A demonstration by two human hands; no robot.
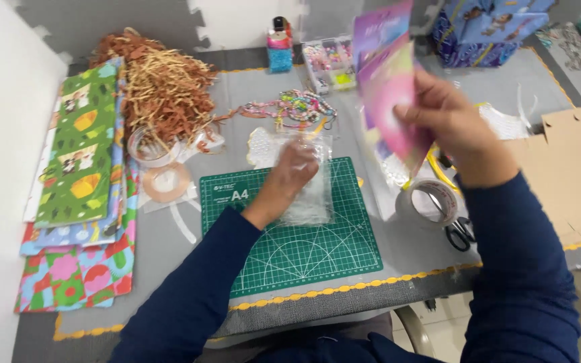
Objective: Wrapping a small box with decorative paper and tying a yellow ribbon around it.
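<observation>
Pressing down on a clear plastic bag [307, 191], the left hand [292, 176] is lying flat with its fingers spread over the bag, which is resting on the far part of a green cutting mat [290, 249] near the middle of the tabletop [169, 249]. The right hand [448, 124] is being held up above the right half of the tabletop, its fingers and thumb closing on a pink and purple card packet [388, 87] that is standing nearly upright and is blurred. A roll of clear tape [428, 202] is sitting just right of the mat, below the raised hand, and black-handled scissors [460, 232] are lying just beside the roll, towards the near right edge. Flattened brown cardboard [573, 175] is lying along the right edge. At the left edge, sheets of patterned wrapping paper [79, 202] are lying in a stack, with a heap of brown and tan paper shred [159, 87] at the far left corner. A second, smaller tape roll [166, 183] is lying between the paper stack and the mat. Beyond the mat, a tangle of coloured beaded strings [297, 107] is spreading across the tabletop, and a clear bead box [329, 64] is standing near the far edge, with a blue printed box [479, 30] at the far right corner.
</observation>
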